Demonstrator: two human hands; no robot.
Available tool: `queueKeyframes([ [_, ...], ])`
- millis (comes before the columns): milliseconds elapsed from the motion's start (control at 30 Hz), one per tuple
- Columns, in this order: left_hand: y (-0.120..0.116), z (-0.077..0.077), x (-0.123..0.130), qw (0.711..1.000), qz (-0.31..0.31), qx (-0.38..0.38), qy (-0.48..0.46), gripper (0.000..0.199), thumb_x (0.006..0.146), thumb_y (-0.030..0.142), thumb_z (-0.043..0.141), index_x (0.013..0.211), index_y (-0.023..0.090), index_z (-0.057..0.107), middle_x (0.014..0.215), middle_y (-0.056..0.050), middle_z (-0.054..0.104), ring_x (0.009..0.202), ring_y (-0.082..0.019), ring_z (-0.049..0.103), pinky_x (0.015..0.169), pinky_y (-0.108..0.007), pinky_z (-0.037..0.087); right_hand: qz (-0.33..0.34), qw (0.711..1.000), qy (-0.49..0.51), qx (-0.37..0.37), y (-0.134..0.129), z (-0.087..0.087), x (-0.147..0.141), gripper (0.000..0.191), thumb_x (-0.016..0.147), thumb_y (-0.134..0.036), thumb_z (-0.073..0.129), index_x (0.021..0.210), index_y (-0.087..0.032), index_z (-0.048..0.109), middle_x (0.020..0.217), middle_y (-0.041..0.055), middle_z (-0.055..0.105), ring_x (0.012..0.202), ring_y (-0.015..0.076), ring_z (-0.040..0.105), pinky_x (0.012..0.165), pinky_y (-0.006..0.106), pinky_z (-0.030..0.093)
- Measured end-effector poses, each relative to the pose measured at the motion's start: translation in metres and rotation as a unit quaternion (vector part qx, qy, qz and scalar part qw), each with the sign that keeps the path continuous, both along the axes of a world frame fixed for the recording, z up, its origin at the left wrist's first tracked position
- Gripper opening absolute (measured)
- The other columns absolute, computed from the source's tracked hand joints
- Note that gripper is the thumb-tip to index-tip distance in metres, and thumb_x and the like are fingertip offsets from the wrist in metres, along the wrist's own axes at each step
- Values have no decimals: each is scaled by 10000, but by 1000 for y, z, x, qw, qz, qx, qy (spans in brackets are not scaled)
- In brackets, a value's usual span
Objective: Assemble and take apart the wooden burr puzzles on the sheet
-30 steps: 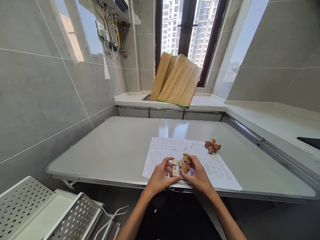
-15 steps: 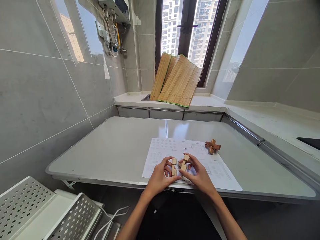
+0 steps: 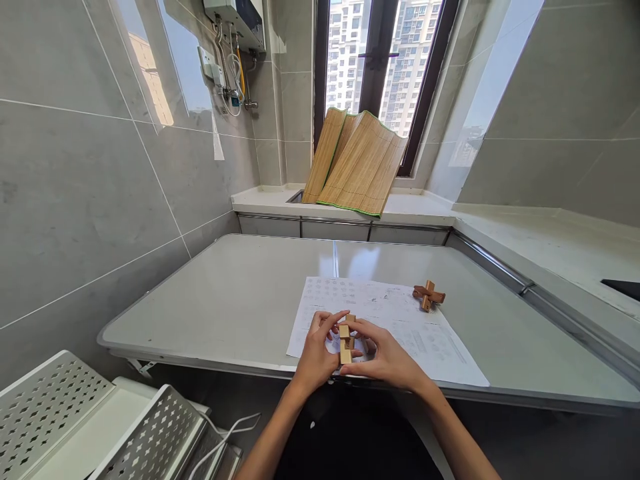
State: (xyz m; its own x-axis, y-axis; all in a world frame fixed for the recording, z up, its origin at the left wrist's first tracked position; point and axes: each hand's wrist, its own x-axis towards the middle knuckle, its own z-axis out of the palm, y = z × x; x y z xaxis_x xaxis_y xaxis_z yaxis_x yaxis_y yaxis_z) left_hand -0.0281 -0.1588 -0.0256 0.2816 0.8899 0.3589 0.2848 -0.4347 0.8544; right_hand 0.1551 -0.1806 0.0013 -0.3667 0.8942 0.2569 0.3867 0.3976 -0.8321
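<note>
Two pale notched wooden puzzle pieces are close together between my hands, above the printed sheets near the table's front edge. My right hand (image 3: pixel 386 355) is closed on the nearer piece (image 3: pixel 345 353), with the index finger at its far end and the thumb at its near end. Just behind it, my left hand (image 3: pixel 316 352) pinches the other piece (image 3: pixel 351 318), which is mostly covered by the nearer one and by fingers. Whether the pieces are interlocked or only touching is hidden. A brown cross-shaped wooden puzzle (image 3: pixel 429 297) rests at the upper right of the sheets.
White printed sheets (image 3: pixel 440 347) lie under my hands on the grey folding table (image 3: pixel 240 293). A bamboo mat (image 3: pixel 357 167) leans by the window. At lower left stand white perforated racks (image 3: pixel 55 407) with a white cable (image 3: pixel 225 433). A white ledge (image 3: pixel 540 233) runs along the right.
My hands have come together. The right hand has moved left, bringing its puzzle piece from beside the left one to in front of it. The view has shifted slightly.
</note>
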Motion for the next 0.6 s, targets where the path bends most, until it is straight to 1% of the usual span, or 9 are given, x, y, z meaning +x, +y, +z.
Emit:
queueKeyframes([
  [67, 2, -2, 0, 1000, -6, -10, -19, 678, 765, 243, 790, 1399, 319, 561, 1095, -36, 541, 841, -152, 573, 849, -327, 531, -19, 1000, -3, 11, 4, -2, 1, 663, 729, -543, 849, 1306, -286, 649, 1089, 40, 670, 975, 252, 644, 894, 391, 551],
  [133, 4, -3, -1, 998, -11, -35, -55, 623, 833, 302, 732, 1416, 269, 517, 1078, -40, 585, 786, -134, 592, 808, -310, 534, -55, 998, -14, 33, 8, -3, 4, 663, 745, -559, 829, 1319, -290, 633, 1071, 44, 657, 965, 255, 644, 884, 402, 554],
  [233, 6, -3, -1, 991, -26, -96, -91, 405, 970, 447, 553, 1291, 203, 581, 975, -42, 653, 750, -141, 631, 761, -303, 535, -112, 989, -55, 80, 14, -6, 7, 651, 774, -553, 802, 1346, -311, 606, 1106, 64, 636, 1000, 278, 642, 876, 424, 559],
  [300, 6, -1, -1, 987, -44, -132, -83, 422, 989, 524, 501, 1205, 187, 634, 931, -47, 688, 764, -160, 652, 748, -311, 540, -132, 981, -90, 109, 15, -9, 7, 628, 792, -511, 789, 1358, -327, 592, 1136, 76, 625, 999, 286, 646, 856, 429, 566],
  [333, 6, 0, -1, 985, -54, -143, -78, 431, 973, 539, 534, 1188, 184, 650, 940, -54, 706, 799, -175, 666, 760, -317, 545, -138, 978, -104, 120, 15, -11, 6, 607, 803, -474, 779, 1361, -334, 587, 1154, 79, 619, 994, 285, 649, 844, 428, 570],
  [400, 5, 1, -1, 983, -73, -154, -74, 439, 913, 519, 651, 1196, 184, 663, 994, -68, 733, 904, -206, 690, 826, -333, 551, -140, 974, -120, 132, 15, -14, 3, 570, 819, -385, 746, 1363, -347, 581, 1197, 83, 602, 989, 282, 656, 824, 423, 578],
  [467, 4, 3, -2, 979, -95, -161, -80, 451, 871, 483, 721, 1207, 187, 667, 1041, -78, 744, 977, -225, 696, 890, -348, 546, -133, 975, -121, 131, 16, -17, 1, 560, 822, -322, 720, 1363, -357, 581, 1235, 82, 585, 1001, 277, 658, 828, 419, 583],
  [533, 4, 3, -2, 975, -118, -166, -86, 437, 896, 484, 691, 1217, 188, 666, 1051, -81, 744, 979, -221, 697, 902, -351, 544, -109, 981, -113, 117, 17, -18, 2, 588, 822, -329, 732, 1386, -365, 569, 1258, 77, 574, 1014, 267, 654, 855, 413, 582],
  [600, 6, 2, -4, 974, -127, -161, -91, 438, 948, 509, 608, 1238, 185, 651, 1025, -78, 737, 904, -198, 693, 851, -335, 550, -82, 986, -101, 102, 18, -16, 7, 596, 861, -377, 713, 1432, -365, 542, 1248, 76, 583, 992, 250, 650, 870, 405, 576],
])
